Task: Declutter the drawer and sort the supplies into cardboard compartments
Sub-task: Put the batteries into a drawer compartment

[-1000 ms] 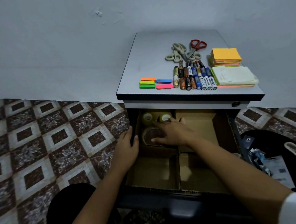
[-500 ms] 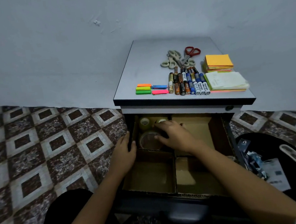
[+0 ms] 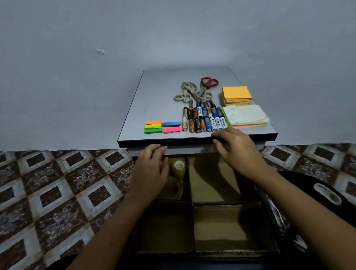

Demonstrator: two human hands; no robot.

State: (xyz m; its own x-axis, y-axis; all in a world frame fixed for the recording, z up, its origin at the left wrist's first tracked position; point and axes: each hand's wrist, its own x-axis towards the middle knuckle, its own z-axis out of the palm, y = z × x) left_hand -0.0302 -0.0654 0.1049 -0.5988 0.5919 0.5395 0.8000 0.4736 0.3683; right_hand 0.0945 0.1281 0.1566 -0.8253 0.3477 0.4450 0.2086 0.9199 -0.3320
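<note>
Holds nothing in either hand: left hand (image 3: 150,170) loose-fingered above the drawer's (image 3: 225,228) 11 o'clock compartment, right hand (image 3: 235,149) relaxed at the tabletop's (image 3: 158,97) 6 o'clock edge. Tape roll (image 3: 179,167) at 3 o'clock of left hand; batteries (image 3: 204,119) at 12 o'clock of right hand.

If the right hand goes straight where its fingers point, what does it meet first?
Most likely the batteries: their near ends lie just beyond the right hand on the tabletop. If the hand is lower than it looks, the tabletop's front edge comes first.
</note>
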